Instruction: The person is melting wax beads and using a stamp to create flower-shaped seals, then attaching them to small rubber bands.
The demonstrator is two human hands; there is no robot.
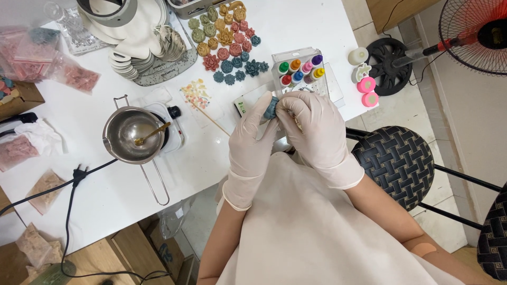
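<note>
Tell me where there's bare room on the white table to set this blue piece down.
Both gloved hands, left and right, hold the blue piece. Bare table lies below the metal pot, bordered by the black cord and the table's near edge. Another patch lies right of the flower pieces, above the dye bottles. The top left is crowded with bags and moulds.
</note>
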